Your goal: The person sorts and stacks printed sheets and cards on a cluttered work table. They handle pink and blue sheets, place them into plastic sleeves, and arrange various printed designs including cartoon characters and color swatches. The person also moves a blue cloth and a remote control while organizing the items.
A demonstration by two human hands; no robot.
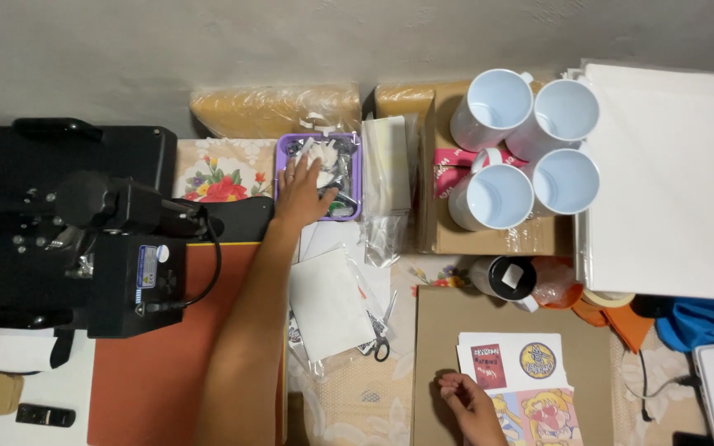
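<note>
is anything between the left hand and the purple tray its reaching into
Nothing visible. The left hand already lies over the purple tray, fingers on the white bits inside. The right hand rests apart on the printed sheet.

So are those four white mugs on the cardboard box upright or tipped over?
Upright. The four white mugs show round open mouths and pale, empty insides, standing together on the cardboard box.

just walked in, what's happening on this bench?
A person is working over a cluttered table beside a black heat press. The left hand reaches into a small purple tray of bits near the back. The right hand rests on a sheet of printed cartoon stickers lying on a brown board. Four white mugs stand on a cardboard box, untouched. Scissors lie between the hands.
</note>
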